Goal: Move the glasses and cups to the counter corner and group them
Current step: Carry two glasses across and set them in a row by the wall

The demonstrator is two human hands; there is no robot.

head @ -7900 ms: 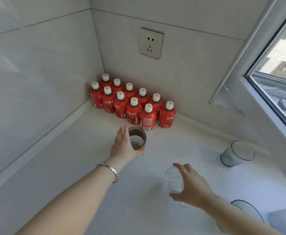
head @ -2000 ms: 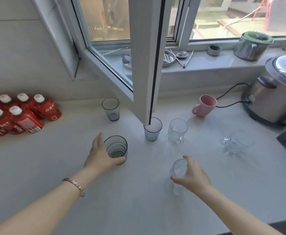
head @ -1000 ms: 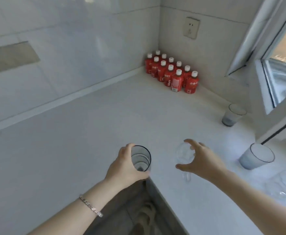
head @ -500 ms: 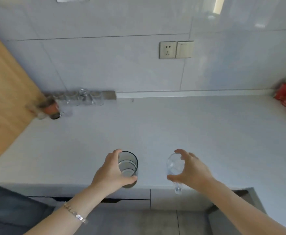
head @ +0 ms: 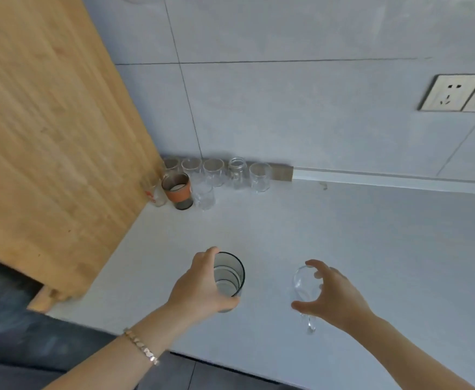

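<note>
My left hand [head: 199,285] grips a dark-rimmed grey glass [head: 229,274] upright above the white counter [head: 343,249]. My right hand [head: 335,299] holds a clear glass mug [head: 304,288] from its side, with the handle hanging below the fingers. In the far corner, where the counter meets a wooden panel [head: 47,136], stands a group of several clear glasses [head: 213,173]. Among them are a small jar [head: 237,173] and a cup with an orange band [head: 176,190].
The tiled wall behind the counter carries a socket [head: 450,92] at the right. A dark floor or cabinet front [head: 19,333] lies below the counter's near edge at the left.
The view has swung left and closer to the corner group. Both hands, still carrying their glasses, have come over the counter toward that corner.
</note>
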